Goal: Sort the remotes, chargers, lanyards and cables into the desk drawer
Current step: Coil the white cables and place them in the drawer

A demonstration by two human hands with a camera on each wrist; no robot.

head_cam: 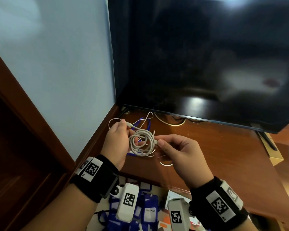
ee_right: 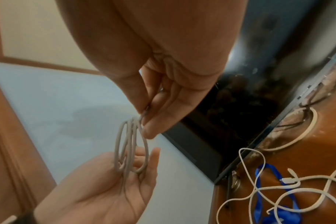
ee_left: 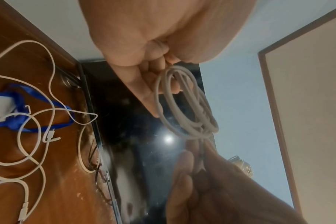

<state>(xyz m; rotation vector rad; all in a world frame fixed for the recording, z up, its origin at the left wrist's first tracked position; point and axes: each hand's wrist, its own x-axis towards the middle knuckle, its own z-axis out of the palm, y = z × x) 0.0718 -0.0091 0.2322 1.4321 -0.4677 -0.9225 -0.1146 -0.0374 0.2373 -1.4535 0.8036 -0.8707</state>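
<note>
**Wooden desk, coiled cable held above its back left corner**

Wooden desk and a dark screen fill the background; the coiled cable could spring open if the pinch were eased, since nothing binds its loops; its end is pinched by the right hand between thumb and forefinger; the loops are hooked over the curled fingers of the left hand; loose cables and a blue lanyard lie below on the desk; the drawer is open at the front edge.

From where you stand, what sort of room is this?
Probably a bedroom or living room at home, not a workshop. A large dark television stands on a wooden desk against a pale blue wall, with loose white cables and a blue lanyard lying beneath it.
</note>
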